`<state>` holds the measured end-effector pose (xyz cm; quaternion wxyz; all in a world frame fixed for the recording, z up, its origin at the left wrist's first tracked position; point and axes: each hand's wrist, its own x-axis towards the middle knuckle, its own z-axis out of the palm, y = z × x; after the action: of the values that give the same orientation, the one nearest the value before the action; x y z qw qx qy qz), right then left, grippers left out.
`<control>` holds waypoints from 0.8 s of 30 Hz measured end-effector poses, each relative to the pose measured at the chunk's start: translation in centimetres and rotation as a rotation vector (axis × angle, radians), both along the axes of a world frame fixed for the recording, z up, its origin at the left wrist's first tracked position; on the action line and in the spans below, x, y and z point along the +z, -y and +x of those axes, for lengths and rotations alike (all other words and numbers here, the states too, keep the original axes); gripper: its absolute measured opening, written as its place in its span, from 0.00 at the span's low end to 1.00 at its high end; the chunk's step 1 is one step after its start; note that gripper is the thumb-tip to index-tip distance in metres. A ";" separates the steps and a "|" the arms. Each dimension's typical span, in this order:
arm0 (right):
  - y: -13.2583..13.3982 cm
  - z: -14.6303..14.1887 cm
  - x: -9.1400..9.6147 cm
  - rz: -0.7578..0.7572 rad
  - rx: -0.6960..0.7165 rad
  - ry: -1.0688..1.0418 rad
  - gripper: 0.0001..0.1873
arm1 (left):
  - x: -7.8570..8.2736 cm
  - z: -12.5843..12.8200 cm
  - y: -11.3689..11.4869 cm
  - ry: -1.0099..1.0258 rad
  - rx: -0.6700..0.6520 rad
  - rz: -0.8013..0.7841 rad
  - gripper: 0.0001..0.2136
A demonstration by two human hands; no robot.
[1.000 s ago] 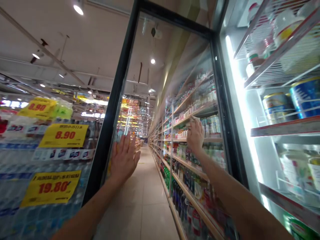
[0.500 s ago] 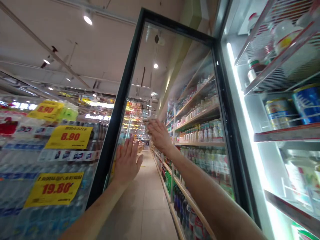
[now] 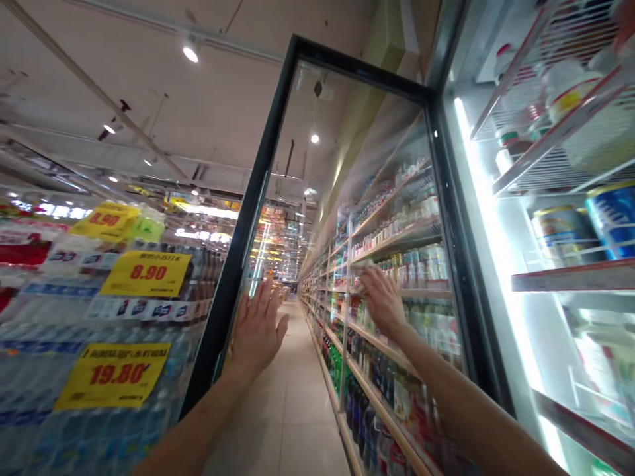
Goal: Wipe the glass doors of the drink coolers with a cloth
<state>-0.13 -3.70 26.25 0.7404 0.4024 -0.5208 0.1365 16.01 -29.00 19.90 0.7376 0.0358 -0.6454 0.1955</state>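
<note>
A glass cooler door (image 3: 322,172) with a black frame stands swung open in front of me. My left hand (image 3: 260,324) lies flat against the glass near the frame's left side, fingers stretched and thumb out. Farther right, my right hand (image 3: 384,297) presses on the glass with bent fingers. Under its fingertips shows a small pale, crumpled piece that looks like a cloth (image 3: 364,267), blurred and mostly covered by the hand.
At right is the lit cooler, with cans (image 3: 612,218) and bottles on wire shelves (image 3: 580,284). Packed water bottles with yellow price signs (image 3: 149,272) are stacked at left. Through the glass appear long drink shelves (image 3: 387,344) and the tiled aisle floor (image 3: 297,403).
My right hand has slid right and somewhat down across the glass with the pale piece under its fingers. My left hand stays flat on the door. The view has shifted slightly.
</note>
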 end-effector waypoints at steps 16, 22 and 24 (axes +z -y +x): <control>-8.7 -5.8 -4.9 -0.699 0.020 0.352 0.23 | -0.3 0.6 -1.0 0.069 -0.026 0.089 0.27; -6.1 -4.3 -9.7 -0.408 -0.003 0.281 0.24 | -1.0 0.6 -1.4 0.093 -0.048 0.116 0.27; -4.7 -3.2 -11.0 -0.177 -0.023 0.214 0.23 | -2.2 0.4 -1.8 0.092 -0.032 0.119 0.27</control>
<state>-3.31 1.00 15.26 0.7148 0.3126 -0.5872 0.2154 16.38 -27.23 17.74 0.7067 0.0603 -0.6896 0.1463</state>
